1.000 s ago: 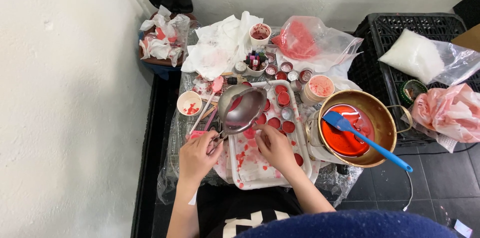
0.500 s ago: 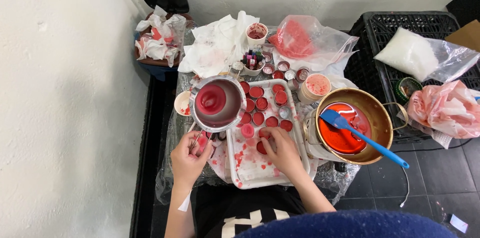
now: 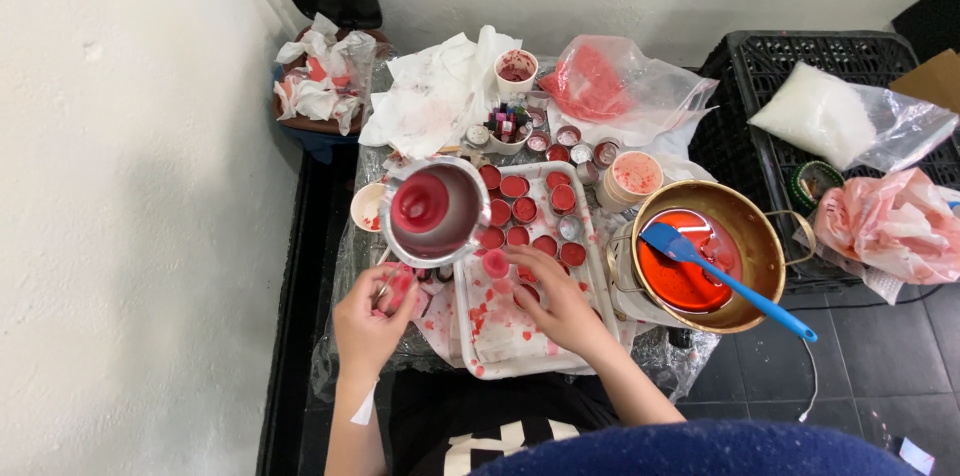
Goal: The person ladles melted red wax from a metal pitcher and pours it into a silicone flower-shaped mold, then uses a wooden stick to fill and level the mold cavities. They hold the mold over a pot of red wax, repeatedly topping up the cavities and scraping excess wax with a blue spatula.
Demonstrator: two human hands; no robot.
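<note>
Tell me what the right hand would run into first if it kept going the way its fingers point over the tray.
The right hand points up-left across the white tray. First in line looks like the pink filled cup at its fingertips, then the metal pouring pot; height is unclear.

Makeshift home craft corner: wax-splattered tray (image 3: 470, 336), small red-filled tins (image 3: 527, 198), melting pot (image 3: 765, 246).
</note>
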